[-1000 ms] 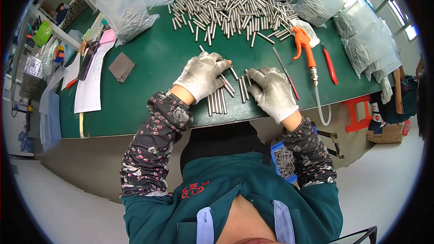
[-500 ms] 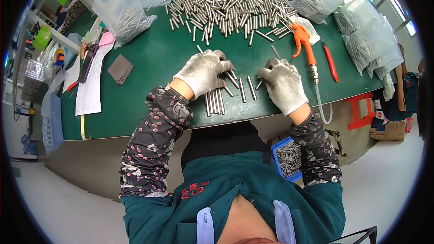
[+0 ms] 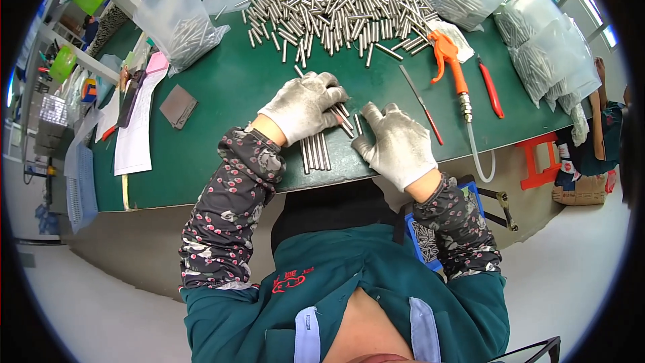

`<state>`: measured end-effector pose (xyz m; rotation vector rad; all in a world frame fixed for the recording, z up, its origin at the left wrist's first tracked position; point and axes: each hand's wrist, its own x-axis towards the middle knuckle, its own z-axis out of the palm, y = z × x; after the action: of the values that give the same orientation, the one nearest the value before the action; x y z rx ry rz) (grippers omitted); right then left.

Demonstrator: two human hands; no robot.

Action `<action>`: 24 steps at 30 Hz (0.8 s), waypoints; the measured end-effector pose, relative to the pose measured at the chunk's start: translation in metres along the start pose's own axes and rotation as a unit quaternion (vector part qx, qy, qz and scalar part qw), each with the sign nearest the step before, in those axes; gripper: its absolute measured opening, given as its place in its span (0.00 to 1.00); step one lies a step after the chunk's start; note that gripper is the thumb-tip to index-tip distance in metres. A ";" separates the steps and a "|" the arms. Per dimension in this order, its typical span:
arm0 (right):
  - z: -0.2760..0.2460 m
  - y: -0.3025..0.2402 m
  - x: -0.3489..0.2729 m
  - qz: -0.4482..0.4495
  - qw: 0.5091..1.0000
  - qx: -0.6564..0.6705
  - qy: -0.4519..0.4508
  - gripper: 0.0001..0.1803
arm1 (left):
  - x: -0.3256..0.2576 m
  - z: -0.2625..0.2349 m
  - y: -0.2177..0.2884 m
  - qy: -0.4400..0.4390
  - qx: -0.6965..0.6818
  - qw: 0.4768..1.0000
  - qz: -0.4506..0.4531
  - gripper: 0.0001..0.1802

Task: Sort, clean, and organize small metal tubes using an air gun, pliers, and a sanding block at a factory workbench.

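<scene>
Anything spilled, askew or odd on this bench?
Nothing looks damaged. The metal rods lie in a loose, jumbled heap at the far side of the green table, while a few rods sit lined up under the gloved left hand; the right hand rests beside them.

Green work table [image 3: 222, 94]: heap of metal rods [image 3: 336, 13] upper centre; short row of rods [image 3: 316, 152] at near edge; orange air blow gun [image 3: 450, 60], red-handled tool [image 3: 490, 87] right; clear bags [image 3: 178, 23], papers [image 3: 134, 134] left.
</scene>
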<state>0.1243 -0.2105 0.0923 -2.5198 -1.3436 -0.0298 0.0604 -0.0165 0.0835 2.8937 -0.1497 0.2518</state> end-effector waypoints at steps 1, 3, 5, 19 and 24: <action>0.001 0.002 0.001 0.000 1.000 0.001 0.000 0.19 | -0.001 -0.004 0.000 0.000 -0.025 1.000 0.013 0.18; 0.005 0.008 0.001 0.010 1.000 0.018 0.018 0.18 | 0.002 -0.008 0.004 -0.012 0.003 1.000 0.024 0.17; 0.008 0.013 0.000 0.008 0.999 0.019 0.040 0.16 | 0.009 -0.010 0.014 -0.065 0.019 0.997 -0.033 0.18; 0.021 0.026 0.005 0.053 0.990 0.093 0.094 0.18 | 0.025 -0.004 0.059 -0.126 -0.065 0.958 -0.249 0.21; 0.012 0.020 0.008 0.008 0.997 0.043 0.068 0.19 | 0.025 0.001 0.050 -0.115 -0.066 0.959 -0.249 0.18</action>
<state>0.1437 -0.2115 0.0773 -2.4099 -1.2445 -0.1360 0.0794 -0.0669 0.0982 2.7038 0.4994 -0.1780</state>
